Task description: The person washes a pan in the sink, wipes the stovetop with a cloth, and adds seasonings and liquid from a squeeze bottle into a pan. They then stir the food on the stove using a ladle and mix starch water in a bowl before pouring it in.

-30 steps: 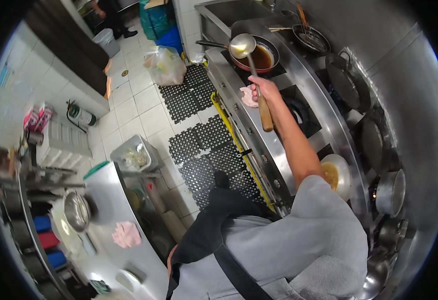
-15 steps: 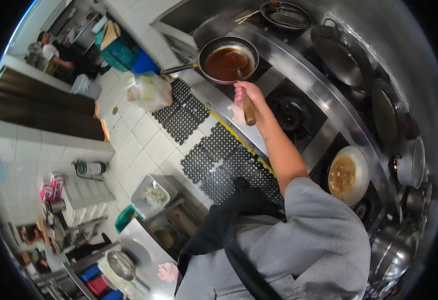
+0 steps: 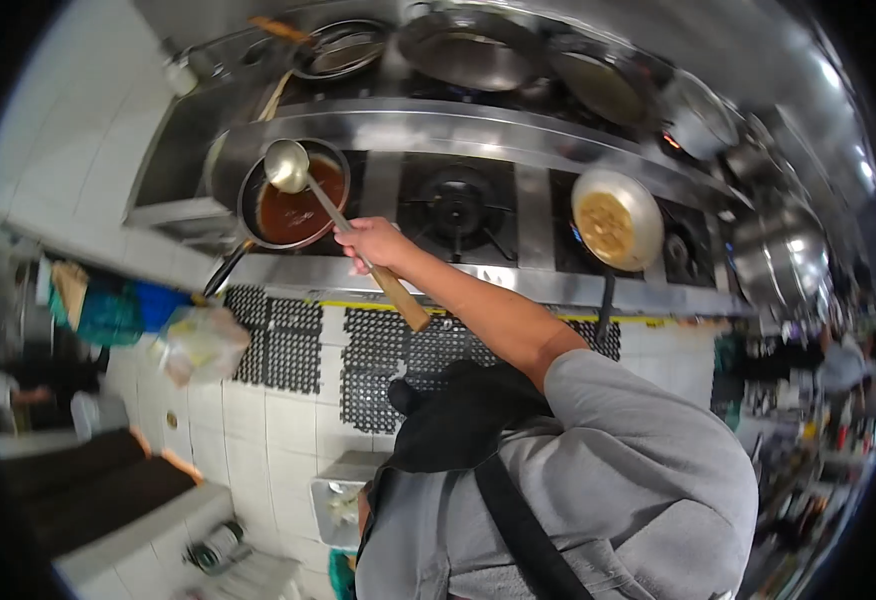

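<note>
My right hand (image 3: 373,245) is closed around the shaft of a ladle (image 3: 333,208) with a wooden handle end. The metal bowl of the ladle is over the far side of a frying pan (image 3: 346,188) holding reddish-brown sauce (image 3: 303,212). This pan sits at the left of the stove, its black handle pointing toward the front left. Farther right, a light-coloured pan (image 3: 648,225) holds a brownish liquid with pieces in it. My left hand is out of view; only a sliver of skin shows beside the apron.
A bare burner (image 3: 455,205) lies between the two pans. Several dark pans (image 3: 473,50) line the back of the stove, with a pot (image 3: 698,112) at the right. Black mats (image 3: 383,345) cover the floor in front. A plastic bag (image 3: 201,343) and a grey bin (image 3: 343,510) stand on the tiles.
The ladle's bowl has come up out of the sauce and is now above the pan. My view has turned, so the stove lies across the top and the light-coloured pan's handle shows.
</note>
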### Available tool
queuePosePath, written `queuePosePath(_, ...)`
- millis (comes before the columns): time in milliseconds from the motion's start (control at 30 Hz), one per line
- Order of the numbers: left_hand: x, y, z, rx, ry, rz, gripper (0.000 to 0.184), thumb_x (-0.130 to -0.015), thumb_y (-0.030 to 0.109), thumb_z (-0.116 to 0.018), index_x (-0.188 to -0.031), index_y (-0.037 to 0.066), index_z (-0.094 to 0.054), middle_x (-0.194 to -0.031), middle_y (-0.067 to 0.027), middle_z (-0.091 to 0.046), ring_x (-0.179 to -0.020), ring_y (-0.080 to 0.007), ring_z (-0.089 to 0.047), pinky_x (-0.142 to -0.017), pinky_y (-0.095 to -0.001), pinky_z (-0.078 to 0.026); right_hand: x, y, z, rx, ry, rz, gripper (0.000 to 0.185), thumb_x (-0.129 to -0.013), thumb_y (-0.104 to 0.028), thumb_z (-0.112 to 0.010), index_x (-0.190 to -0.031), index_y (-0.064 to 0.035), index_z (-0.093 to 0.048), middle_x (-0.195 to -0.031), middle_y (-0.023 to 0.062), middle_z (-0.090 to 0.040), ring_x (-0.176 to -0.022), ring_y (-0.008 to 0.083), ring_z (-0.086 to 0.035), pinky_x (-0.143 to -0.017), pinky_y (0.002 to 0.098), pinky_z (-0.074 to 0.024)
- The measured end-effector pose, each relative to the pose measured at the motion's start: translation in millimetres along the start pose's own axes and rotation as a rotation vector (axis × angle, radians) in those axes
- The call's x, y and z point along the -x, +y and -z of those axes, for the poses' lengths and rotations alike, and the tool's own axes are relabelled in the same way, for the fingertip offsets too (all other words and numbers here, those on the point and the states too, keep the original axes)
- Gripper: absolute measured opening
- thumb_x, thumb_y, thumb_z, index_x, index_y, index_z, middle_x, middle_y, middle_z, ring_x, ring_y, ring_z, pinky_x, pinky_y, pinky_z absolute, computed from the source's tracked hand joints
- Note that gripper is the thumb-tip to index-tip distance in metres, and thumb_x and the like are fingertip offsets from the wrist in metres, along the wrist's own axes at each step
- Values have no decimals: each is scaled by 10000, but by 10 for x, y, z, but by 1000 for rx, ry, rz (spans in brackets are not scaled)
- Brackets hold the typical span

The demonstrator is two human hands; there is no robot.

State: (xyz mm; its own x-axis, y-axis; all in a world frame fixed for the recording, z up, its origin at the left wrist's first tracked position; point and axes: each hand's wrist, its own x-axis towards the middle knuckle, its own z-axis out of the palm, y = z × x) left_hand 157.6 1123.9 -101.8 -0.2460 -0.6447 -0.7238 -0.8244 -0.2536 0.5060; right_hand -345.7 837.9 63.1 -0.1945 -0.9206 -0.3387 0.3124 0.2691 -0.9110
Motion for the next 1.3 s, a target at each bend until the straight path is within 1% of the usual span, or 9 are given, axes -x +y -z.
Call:
queuePosePath(167,-2008,-83,492,11,-36,-242,285,-912,251,-696,-1098,40,-743,-1025,-190,-758,-962,-352,-736,-829,-425,-569,947,-281,492,-1177,-252,-221,321,-1066,-234,-548,-1296,-12,-582,-697,-26,-496,-503,69,-447,-424,262,-408)
queuePosePath(300,-1949,2519,1073,-158,55,-665,330,-932,274,-698,-1125,8,-719,-1022,-205,-738,-964,-355,-715,-871,-421,-549,2153,-278,844,-1285,-276,-5,419,-1070,-232,-539,-1434,-26,-505,-718,-43,-505,-485,58,-439,-421,215,-369)
queuePosePath(467,-2704,3953,804,-244,147,-1040,440,-903,271,-725,-1275,42,-670,-1352,-244,-615,-1276,-389,-563,-1100,-454,-434,3503,-251,1338,-1007,190,149,409,-1054,-240,-561,-1432,-88,-527,-701,-37,-520,-478,78,-443,-430,235,-353)
queuePosePath(667,-2707,4215,412,-591,369,-960,589,-835,295,-767,-1371,115,-600,-1434,-199,-544,-1326,-430,-488,-1097,-530,-428,4089,84,2016,276,1098,-34,267,-957,-148,-632,-1197,-44,-686,-641,-25,-518,-469,73,-443,-421,262,-355)
queuePosePath(700,-2517,4316,406,-624,316,-771,614,-813,301,-788,-1368,121,-597,-1430,-191,-539,-1327,-408,-488,-1095,-532,-432,4200,115,2087,490,1147,-161,318,-892,-186,-637,-1096,52,-694,-756,105,-675,-585,227,-646,-575,357,-518)
queuePosePath(800,-2435,4382,348,-664,322,-737,597,-782,294,-818,-1316,112,-623,-1413,-179,-542,-1318,-404,-489,-1085,-523,-443,4297,519,2323,738,1295,-59,400,-859,-206,-652,-1161,55,-686,-902,230,-737,-836,352,-747,-745,427,-564)
queuePosePath(833,-2490,4336,324,-663,360,-776,574,-784,307,-806,-1291,102,-630,-1377,-179,-561,-1288,-402,-509,-1072,-514,-449,4299,519,2360,692,1267,-143,452,-857,-216,-649,-1240,22,-668,-1021,302,-710,-1014,442,-706,-871,466,-553)
queuePosePath(1100,-3004,4277,332,-592,387,-775,434,-802,291,-771,-1152,57,-667,-1134,-176,-689,-1058,-394,-647,-964,-466,-515,3931,336,2592,804,1191,-345,463,-879,-195,-667,-1300,-6,-638,-1055,294,-703,-980,468,-682,-864,504,-551)
queuePosePath(1300,-3369,4294,388,115,332,-679,341,-817,251,-787,-1025,10,-666,-968,-149,-716,-862,-256,-685,-811,-380,-545,3674,421,2581,602,1073,-182,479,-890,-117,-654,-1344,28,-614,-1041,265,-729,-963,311,-737,-872,389,-541)
